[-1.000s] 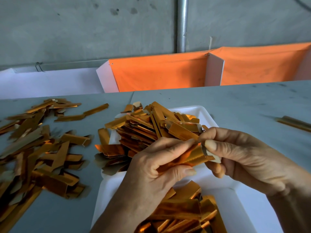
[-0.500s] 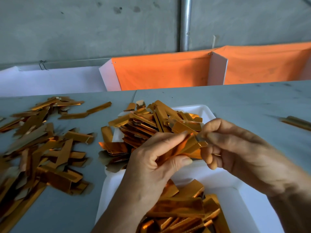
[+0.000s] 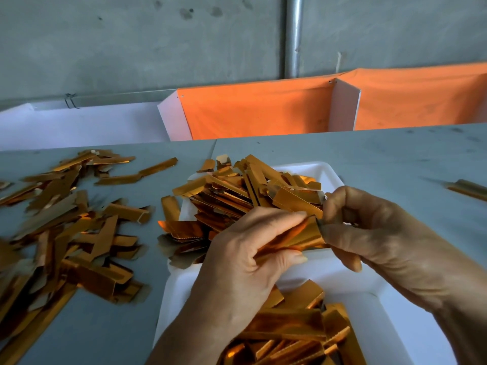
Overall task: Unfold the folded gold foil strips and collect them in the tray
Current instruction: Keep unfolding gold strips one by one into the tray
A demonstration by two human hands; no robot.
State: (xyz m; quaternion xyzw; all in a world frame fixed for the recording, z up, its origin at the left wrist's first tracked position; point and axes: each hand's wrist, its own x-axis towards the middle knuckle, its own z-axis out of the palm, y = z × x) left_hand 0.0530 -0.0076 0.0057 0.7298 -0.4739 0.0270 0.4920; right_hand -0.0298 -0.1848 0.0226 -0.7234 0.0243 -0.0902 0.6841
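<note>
- Head view: both hands are up over the white tray [image 3: 311, 169], sharing one gold foil strip [image 3: 295, 237]. The left hand [image 3: 245, 262] has finger and thumb curled round the strip's left part; the right hand [image 3: 369, 233] pinches its right end, fingers bent in.
- The strip runs across between the two hands, its long axis roughly left to right and tipped up a little toward the right hand. It lies just beyond the left thumb and at the right fingertips, so neither hand has to reach; opening it looks like a matter of drawing the ends apart along that line.
- Directly beneath the hands is the bare middle of the tray. Beyond the knuckles a heap of strips [image 3: 237, 196] sits piled on the tray's far end, some spilling over its left rim; nearer than the wrists a second lot of strips [image 3: 295, 333] lies in the tray.
- Well to the left of the left hand, a loose scatter of strips [image 3: 68, 227] covers the grey table [image 3: 369, 154]. Far out to the right of the right hand lies one lone strip [image 3: 469, 189].
- Nothing stands between the held strip and the tray below; I judge the drop would be short and unobstructed.
</note>
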